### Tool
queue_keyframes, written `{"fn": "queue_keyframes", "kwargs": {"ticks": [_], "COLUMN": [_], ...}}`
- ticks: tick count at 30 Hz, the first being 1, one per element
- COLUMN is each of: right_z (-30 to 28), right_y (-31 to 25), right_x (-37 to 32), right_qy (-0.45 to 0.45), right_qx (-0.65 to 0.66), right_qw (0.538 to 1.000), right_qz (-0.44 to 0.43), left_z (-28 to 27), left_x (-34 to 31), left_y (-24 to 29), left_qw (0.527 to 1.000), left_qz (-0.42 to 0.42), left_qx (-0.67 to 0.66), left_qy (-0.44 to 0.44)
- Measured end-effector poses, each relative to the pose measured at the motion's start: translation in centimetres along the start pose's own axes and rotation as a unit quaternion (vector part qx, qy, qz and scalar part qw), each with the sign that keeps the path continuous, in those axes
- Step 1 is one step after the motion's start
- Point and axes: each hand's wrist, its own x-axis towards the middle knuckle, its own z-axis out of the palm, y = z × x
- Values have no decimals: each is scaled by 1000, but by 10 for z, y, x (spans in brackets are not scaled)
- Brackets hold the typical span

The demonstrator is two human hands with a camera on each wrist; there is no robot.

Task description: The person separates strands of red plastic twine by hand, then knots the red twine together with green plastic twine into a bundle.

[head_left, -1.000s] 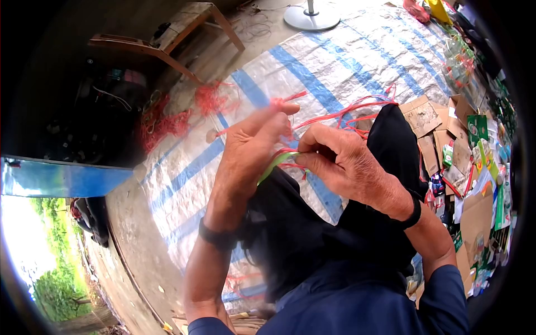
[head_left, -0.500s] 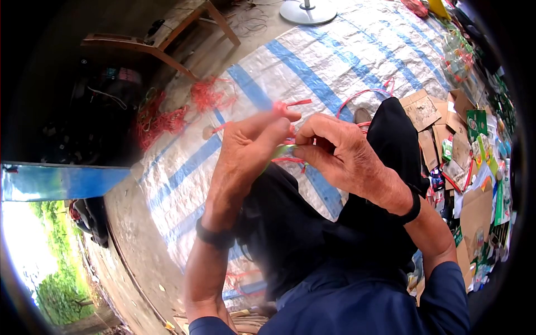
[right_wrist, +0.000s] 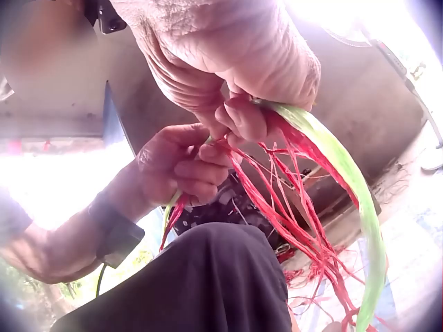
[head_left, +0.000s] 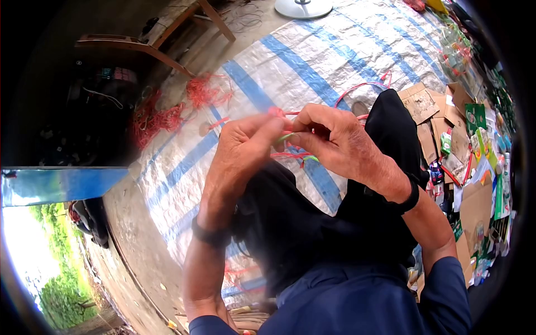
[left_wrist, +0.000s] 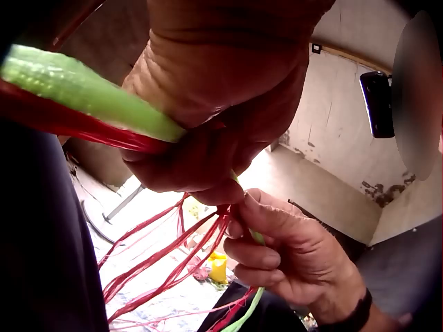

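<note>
1. Setting. A blue-and-white striped woven mat (head_left: 312, 61) covers the floor in front of the seated person. Flattened cardboard pieces (head_left: 421, 106) lie along its right edge, and loose heaps of red string (head_left: 201, 92) lie on its left edge.

2. Hands. The left hand (head_left: 245, 148) and right hand (head_left: 335, 139) meet above the lap with their fingertips touching. Each grip is closed. The left hand's fingers curl round the bundle (left_wrist: 173, 142) and the right hand pinches it just beside them, so no finger is free.

3. Work item. The bundle is held in the air between the two hands, clear of the mat. It consists of many thin red strands (right_wrist: 291, 207) laid along one flat green strip (left_wrist: 90, 93). The free ends hang down toward the knees.

4. Handling, as judged.
- Weight: very light.
- Stiffness: the red strands are limp and fan apart wherever they are unsupported. The green strip holds a gentle curve and appears springier.
- Surface: both look glossy and plastic, so they are likely to slip through a loose pinch.
- Hold point: where the strands gather tight against the strip, close beside the opposite hand. A hold further out takes only some of the strands.
</note>
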Motion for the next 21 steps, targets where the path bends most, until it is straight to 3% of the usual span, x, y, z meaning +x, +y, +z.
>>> {"fn": "queue_keyframes", "kwargs": {"ticks": [13, 21], "right_z": [4, 8], "right_y": [9, 9], "right_x": [0, -3], "right_qy": [-4, 2], "right_qx": [7, 34], "right_qw": [1000, 999], "right_qz": [-3, 41], "left_z": [-5, -9], "left_x": [0, -3], "left_y": [-10, -11], "left_qw": [999, 996], "left_qz": [-3, -59], "left_qx": [25, -47], "left_qy": [-29, -52]}}
